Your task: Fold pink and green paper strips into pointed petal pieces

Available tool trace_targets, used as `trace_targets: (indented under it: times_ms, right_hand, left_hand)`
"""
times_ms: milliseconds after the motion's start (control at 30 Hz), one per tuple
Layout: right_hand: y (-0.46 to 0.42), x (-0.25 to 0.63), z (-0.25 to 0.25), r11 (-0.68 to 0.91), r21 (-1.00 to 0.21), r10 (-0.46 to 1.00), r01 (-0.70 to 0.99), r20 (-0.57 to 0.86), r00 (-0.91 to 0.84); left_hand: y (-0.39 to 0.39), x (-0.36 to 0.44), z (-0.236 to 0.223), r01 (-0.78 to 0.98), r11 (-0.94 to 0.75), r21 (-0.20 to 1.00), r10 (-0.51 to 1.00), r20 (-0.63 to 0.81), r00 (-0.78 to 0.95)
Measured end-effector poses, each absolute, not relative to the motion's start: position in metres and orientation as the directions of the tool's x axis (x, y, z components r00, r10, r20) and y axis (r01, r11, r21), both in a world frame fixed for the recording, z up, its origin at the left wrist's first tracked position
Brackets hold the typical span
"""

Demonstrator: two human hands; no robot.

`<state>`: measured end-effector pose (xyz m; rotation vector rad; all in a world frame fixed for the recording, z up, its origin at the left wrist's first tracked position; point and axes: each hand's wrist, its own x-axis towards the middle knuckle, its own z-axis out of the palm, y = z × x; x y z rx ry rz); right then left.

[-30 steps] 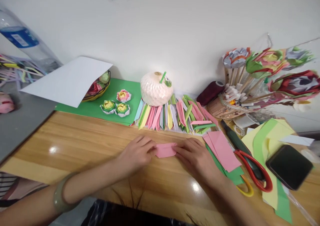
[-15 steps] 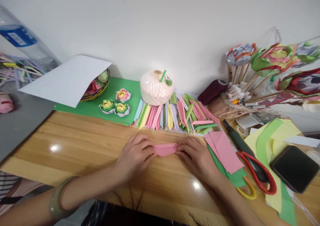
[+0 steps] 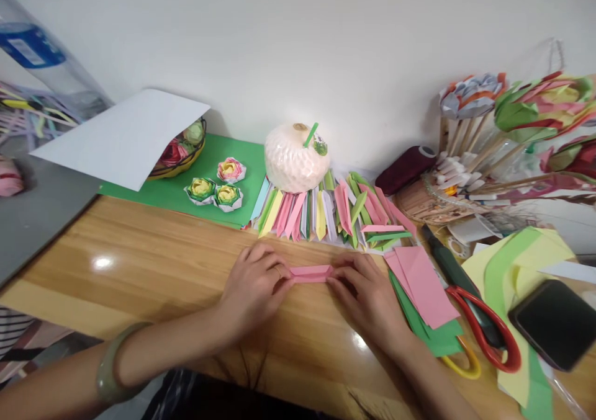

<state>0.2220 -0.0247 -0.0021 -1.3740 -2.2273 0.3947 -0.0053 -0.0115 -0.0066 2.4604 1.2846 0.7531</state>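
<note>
A narrow strip of folded pink paper lies between my hands, just above the wooden table. My left hand pinches its left end, a ring on one finger. The right end is pinched by my right hand. Both long edges of the paper are folded inward, with slanted corners. Just beyond my hands, several folded paper strips in pink, yellow, green and white lie in a row. Right of my right hand are flat pink paper pieces on top of green paper pieces.
A white coconut-shaped object with a green straw stands behind the strips. Small paper flowers sit on green sheets at left, near a basket. Right are scissors, a phone and a maroon thread spool.
The near edge of the pink paper has been folded up, so the strip is narrower. Both hands still pinch its ends. The view has shifted slightly.
</note>
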Motion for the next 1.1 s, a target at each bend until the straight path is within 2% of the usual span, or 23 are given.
trace_targets:
  times_ms: [167, 333, 467, 900, 1100]
  right_hand:
    - [-0.0214, 0.219, -0.0009, 0.447, -0.48, 0.894, 0.755, 0.252, -0.37]
    - [-0.0207, 0.2199, -0.0017, 0.438, -0.434, 0.899, 0.787, 0.228, -0.374]
    - [-0.0211, 0.22, -0.0027, 0.43, -0.426, 0.903, 0.796, 0.224, -0.367]
    - [-0.0221, 0.2166, -0.0011, 0.4, -0.4, 0.914, 0.825, 0.247, -0.323]
    - [-0.0216, 0.2174, -0.0018, 0.388, -0.386, 0.921, 0.837, 0.195, -0.337]
  left_hand:
    - [-0.015, -0.0024, -0.0074, 0.673, -0.49, 0.554, 0.871, 0.272, 0.41]
    - [-0.0157, -0.0008, -0.005, 0.648, -0.481, 0.59, 0.875, 0.269, 0.403]
    - [-0.0134, -0.0008, -0.0059, 0.658, -0.484, 0.578, 0.874, 0.277, 0.399]
    - [-0.0086, 0.0046, -0.0061, 0.737, -0.442, 0.511, 0.891, 0.16, 0.424]
    - [-0.009, 0.0042, -0.0066, 0.772, -0.402, 0.492, 0.907, 0.098, 0.41]
